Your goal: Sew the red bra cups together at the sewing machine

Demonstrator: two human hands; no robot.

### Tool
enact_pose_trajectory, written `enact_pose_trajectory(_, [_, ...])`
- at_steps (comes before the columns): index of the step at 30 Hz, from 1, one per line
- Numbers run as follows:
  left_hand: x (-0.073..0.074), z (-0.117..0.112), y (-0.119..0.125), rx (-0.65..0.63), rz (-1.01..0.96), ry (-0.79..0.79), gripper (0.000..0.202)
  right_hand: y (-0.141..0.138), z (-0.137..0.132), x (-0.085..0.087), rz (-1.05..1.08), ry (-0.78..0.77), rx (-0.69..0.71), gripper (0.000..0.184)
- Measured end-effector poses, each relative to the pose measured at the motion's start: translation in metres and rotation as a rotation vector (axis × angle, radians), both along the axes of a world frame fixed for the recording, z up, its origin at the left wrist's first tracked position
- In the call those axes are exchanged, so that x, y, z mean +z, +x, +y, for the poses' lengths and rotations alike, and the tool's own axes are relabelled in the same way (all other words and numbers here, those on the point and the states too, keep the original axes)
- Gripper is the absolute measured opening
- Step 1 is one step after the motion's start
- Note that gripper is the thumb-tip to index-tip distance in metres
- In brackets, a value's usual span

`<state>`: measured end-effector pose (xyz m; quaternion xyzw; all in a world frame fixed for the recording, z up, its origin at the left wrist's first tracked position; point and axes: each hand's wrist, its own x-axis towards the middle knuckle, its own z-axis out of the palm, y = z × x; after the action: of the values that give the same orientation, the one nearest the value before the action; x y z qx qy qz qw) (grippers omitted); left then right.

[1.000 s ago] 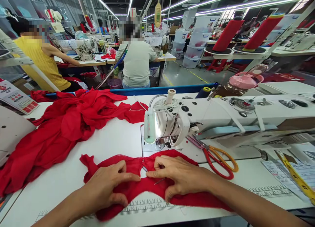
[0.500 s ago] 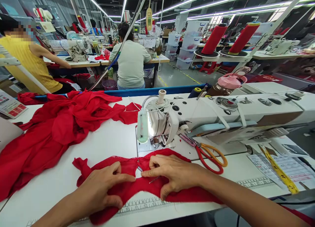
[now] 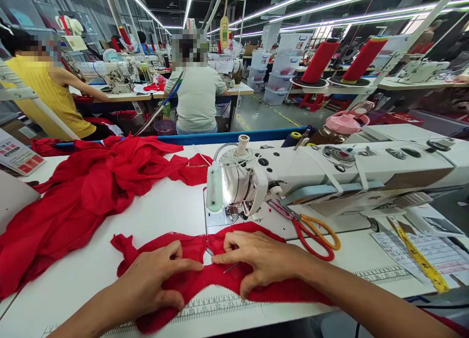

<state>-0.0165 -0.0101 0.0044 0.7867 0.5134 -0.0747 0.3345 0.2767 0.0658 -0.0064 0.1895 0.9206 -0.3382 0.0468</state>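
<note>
A piece of thin red fabric (image 3: 205, 274) lies spread in front of the sewing machine, with a small gap between my hands. My left hand (image 3: 159, 274) rests on its left part, index finger stretched and thumb apart, pressing the cloth down. My right hand (image 3: 254, 260) lies on the right part, index finger pointing left, thumb spread, other fingers curled. Thin metal points show beside and under the right hand; the tool they belong to is mostly hidden in the palm. Just beyond the fabric stands the machine's needle area (image 3: 232, 213).
Orange-and-red-handled scissors (image 3: 315, 233) lie right of the needle area. A red cloth heap (image 3: 91, 191) covers the table's left. A yellow tape measure (image 3: 417, 252) lies over papers at right. Red thread cones (image 3: 320, 62) stand behind. Two people sit at machines ahead.
The whole view has shifted slightly right and down. Both hands keep their places on the red fabric.
</note>
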Motion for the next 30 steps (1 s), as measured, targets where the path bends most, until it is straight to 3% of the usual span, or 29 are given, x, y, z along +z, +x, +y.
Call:
enact_pose_trajectory(15, [-0.0009, 0.0012, -0.0009, -0.011, -0.006, 0.002, 0.064, -0.0023, -0.0010, 0.0062, -0.036, -0.018, -0.013, 0.063])
enact_pose_trajectory(22, [0.0056, 0.0016, 0.0003, -0.033, 0.002, 0.024, 0.063, -0.0015, -0.0006, 0.0008, -0.034, -0.049, -0.034, 0.066])
enact_pose_trajectory(30, [0.0019, 0.0002, -0.0017, -0.036, -0.011, 0.066, 0.065, -0.0011, -0.0002, -0.0023, -0.024, -0.064, -0.040, 0.065])
